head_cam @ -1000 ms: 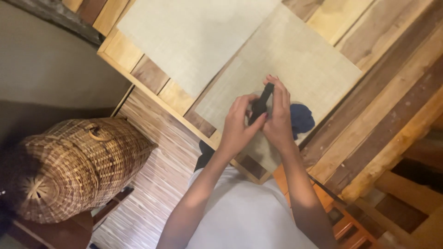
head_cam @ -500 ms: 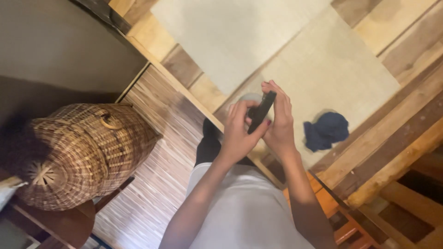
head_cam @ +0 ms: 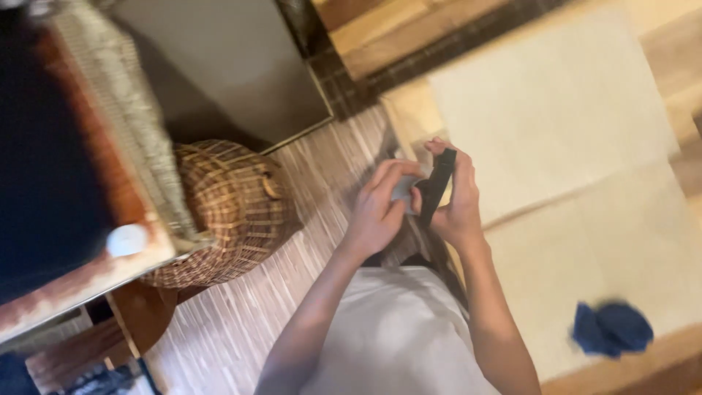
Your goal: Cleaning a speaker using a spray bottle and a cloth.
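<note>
The black strap [head_cam: 436, 186] is up in the air, over the edge of the wooden worktop [head_cam: 409, 44]. The right hand [head_cam: 457, 205] is closed around it. The left hand [head_cam: 376, 212] pinches a small pale thing against it. Below lie pale mats [head_cam: 556, 110], beside a big woven basket [head_cam: 234, 212]. A small blue cloth [head_cam: 610, 329] lies well apart.

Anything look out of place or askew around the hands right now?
Only the crumpled dark blue cloth, lying loose on the pale mat away from both hands. The left hand and right hand hold a slim black object; the frame is blurred.
</note>
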